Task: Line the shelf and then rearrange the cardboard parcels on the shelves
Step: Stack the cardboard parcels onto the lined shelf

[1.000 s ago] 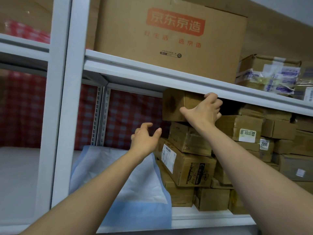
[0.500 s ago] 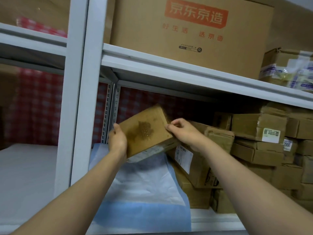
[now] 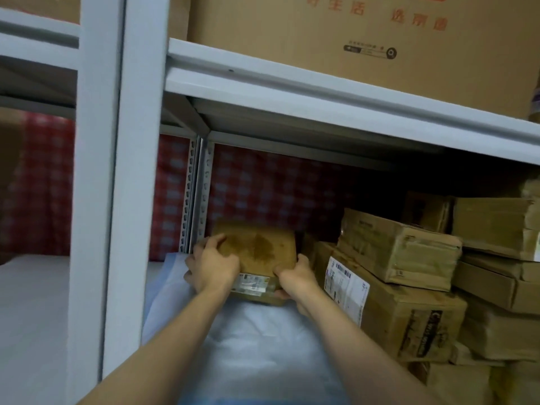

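Note:
A small stained cardboard parcel (image 3: 260, 249) sits at the back left corner of the middle shelf, on the white and blue liner sheet (image 3: 248, 346). My left hand (image 3: 214, 266) grips its left side, fingers curled over the top. My right hand (image 3: 295, 277) grips its right front corner, next to the white label on the front face. A pile of cardboard parcels (image 3: 409, 287) fills the right part of the same shelf, touching or nearly touching the held parcel.
A white metal upright (image 3: 128, 185) stands left of my arms. The shelf board above (image 3: 321, 95) carries a large printed carton (image 3: 350, 48). A red checked cloth (image 3: 263, 185) hangs behind. The neighbouring bay on the left has a white shelf surface (image 3: 29, 302).
The parcel was taken from the top of the pile with my right hand, gripped by both hands, and carried left and down onto the liner at the back corner.

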Demonstrator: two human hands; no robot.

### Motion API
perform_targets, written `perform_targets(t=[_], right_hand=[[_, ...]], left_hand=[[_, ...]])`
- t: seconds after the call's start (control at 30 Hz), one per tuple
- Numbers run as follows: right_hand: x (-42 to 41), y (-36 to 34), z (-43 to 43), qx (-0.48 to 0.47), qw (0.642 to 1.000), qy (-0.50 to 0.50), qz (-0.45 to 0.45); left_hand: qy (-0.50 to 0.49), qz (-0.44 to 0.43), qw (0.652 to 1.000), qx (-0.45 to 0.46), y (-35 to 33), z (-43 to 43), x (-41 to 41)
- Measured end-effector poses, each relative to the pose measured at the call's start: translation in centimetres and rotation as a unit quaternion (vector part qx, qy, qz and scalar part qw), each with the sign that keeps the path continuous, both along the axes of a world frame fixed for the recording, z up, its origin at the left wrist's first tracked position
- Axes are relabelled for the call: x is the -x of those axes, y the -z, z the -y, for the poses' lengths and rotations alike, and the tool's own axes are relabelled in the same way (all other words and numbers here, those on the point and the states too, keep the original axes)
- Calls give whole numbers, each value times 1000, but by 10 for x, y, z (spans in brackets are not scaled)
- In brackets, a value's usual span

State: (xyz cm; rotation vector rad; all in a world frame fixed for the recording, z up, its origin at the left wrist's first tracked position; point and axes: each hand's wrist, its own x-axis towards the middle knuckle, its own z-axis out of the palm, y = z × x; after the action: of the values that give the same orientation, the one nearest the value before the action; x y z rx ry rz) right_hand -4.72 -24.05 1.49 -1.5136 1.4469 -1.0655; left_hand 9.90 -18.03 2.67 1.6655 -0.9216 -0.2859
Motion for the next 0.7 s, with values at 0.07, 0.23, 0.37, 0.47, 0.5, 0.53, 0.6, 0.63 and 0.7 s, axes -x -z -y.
perform_targets(t=[0.07, 0.23, 0.37, 0.47, 0.5, 0.53, 0.6, 0.63, 0.7], right_hand=[[-7, -5, -11, -18, 1000, -5, -24], [-23, -9, 12, -21, 988, 24, -151], [-38, -16, 33, -9, 974, 44, -220], [-43, -17, 44, -33, 963, 43, -262], [-44, -18, 46, -35, 958, 42, -282], [-46, -21, 48, -34, 950, 38, -310], [-47, -30, 51, -20, 926, 30, -375], [-46, -35, 53, -9, 916, 33, -401], [-45, -48, 57, 24, 898, 52, -436]], left_hand=[[-11, 7, 999, -44, 6, 14, -2], [-30, -12, 996, -89, 22, 46, -9], [-33, -15, 997, -64, 19, 66, -18], [-18, -9, 996, -86, 27, 73, -20], [-22, -3, 995, -97, 28, 74, -20], [-27, 5, 994, -107, 28, 74, -20], [-36, 19, 990, -132, 20, 76, -19], [-47, 30, 988, -144, 13, 78, -18], [-69, 68, 984, -151, -3, 80, -12]])
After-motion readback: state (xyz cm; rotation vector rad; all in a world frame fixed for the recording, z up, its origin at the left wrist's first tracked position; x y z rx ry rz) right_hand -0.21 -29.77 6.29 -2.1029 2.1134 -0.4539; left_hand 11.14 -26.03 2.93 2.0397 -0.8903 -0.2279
